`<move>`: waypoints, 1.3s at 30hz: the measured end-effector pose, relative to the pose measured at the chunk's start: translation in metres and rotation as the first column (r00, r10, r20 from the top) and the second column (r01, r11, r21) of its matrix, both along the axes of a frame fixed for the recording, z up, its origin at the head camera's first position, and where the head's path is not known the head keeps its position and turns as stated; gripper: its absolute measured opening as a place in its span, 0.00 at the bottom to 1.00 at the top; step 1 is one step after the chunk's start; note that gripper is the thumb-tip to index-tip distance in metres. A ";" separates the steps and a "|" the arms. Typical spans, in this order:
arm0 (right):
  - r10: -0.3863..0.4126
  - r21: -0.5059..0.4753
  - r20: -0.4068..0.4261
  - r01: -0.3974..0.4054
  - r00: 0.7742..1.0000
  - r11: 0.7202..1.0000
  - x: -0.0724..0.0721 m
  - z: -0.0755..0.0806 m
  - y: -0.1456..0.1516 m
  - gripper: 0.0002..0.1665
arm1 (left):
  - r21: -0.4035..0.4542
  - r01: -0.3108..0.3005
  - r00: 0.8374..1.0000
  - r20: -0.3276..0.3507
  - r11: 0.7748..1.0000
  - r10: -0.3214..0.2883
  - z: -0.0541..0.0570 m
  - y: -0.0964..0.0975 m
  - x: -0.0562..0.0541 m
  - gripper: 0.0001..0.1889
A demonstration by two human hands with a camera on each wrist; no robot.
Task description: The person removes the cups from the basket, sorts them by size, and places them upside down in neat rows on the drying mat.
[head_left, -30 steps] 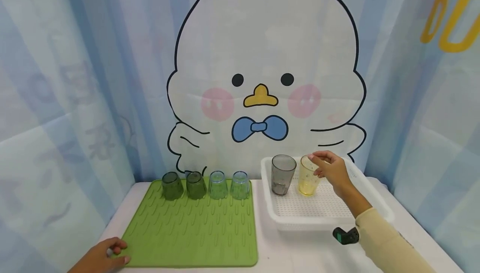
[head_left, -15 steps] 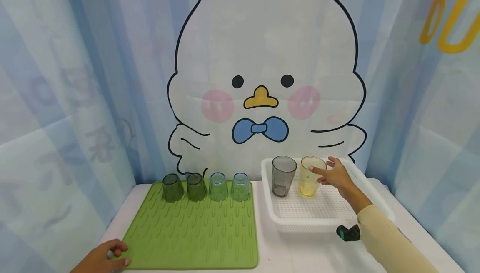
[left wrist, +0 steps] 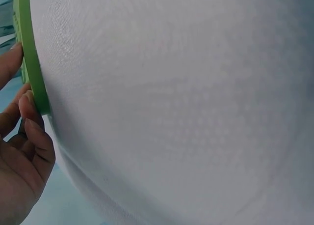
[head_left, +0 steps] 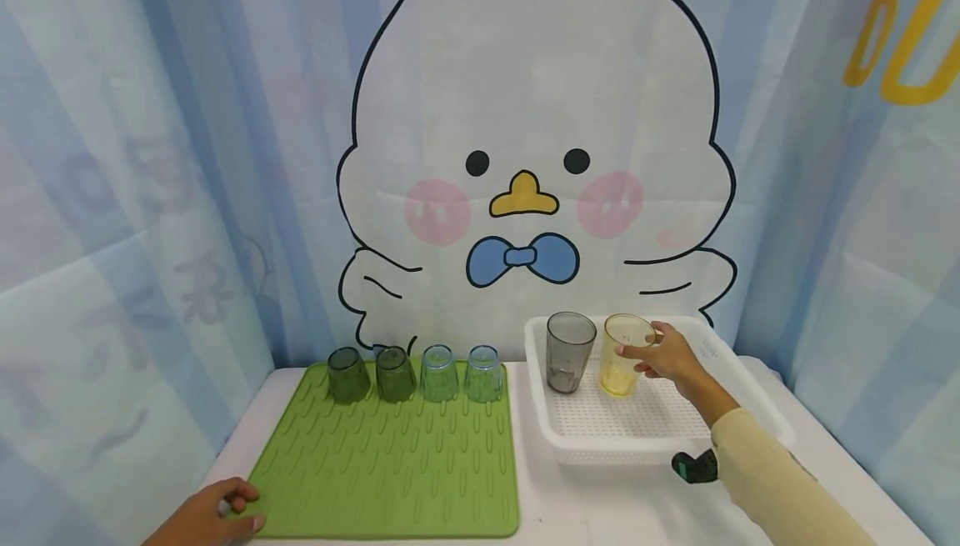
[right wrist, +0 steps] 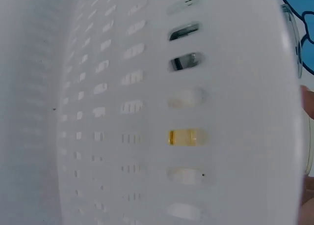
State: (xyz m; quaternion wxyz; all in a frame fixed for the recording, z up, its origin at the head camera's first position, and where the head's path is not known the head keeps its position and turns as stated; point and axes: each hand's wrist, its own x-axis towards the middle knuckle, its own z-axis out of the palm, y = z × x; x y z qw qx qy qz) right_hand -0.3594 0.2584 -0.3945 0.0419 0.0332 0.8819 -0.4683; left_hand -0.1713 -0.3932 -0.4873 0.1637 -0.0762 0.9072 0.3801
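My right hand (head_left: 663, 354) holds a clear yellow drinking glass (head_left: 617, 383), the thumb across its front and a finger by the rim at the right. The glass stands upright in a white perforated basket (head_left: 558, 439). Left of it in the basket is an upright grey glass (head_left: 567, 354). In the right wrist view the basket wall (right wrist: 245, 112) hides most of the hand; yellow shows through one slot. My left hand (head_left: 206, 513) grips the near left corner of a green drying mat (head_left: 390, 463); the left wrist view shows its fingertips at the mat's edge (left wrist: 37, 77).
Two dark glasses (head_left: 348, 376) and two light blue glasses (head_left: 438, 374) stand upside down along the mat's back edge. A black device (head_left: 696, 467) is beside the right sleeve. A cartoon-printed curtain (head_left: 525, 112) hangs behind the white table (head_left: 570, 504).
My right hand has come down from the yellow glass's rim, opened beside it and closed round its right side. The left hand has stayed at the mat's corner.
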 end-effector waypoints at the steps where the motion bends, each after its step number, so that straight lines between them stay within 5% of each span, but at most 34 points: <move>1: 0.001 0.011 -0.002 -0.001 1.000 1.000 0.000 0.000 -0.001 0.64 | -0.001 -0.008 1.000 0.002 1.000 0.008 0.000 0.000 0.000 0.23; 22: 0.006 0.063 -0.054 -0.003 0.999 0.998 0.024 0.000 0.010 0.65 | -0.032 0.020 1.000 -0.021 0.999 -0.020 0.006 0.009 0.001 0.24; 31: 0.017 0.043 -0.134 -0.011 0.991 0.999 0.046 0.006 0.018 0.64 | 0.018 0.169 0.980 -0.110 0.985 -0.166 0.015 0.017 -0.003 0.24; 39: 0.048 0.025 -0.255 -0.043 0.966 0.999 0.078 0.023 0.010 0.57 | 0.115 0.229 0.965 -0.160 0.967 -0.210 0.034 0.046 -0.006 0.23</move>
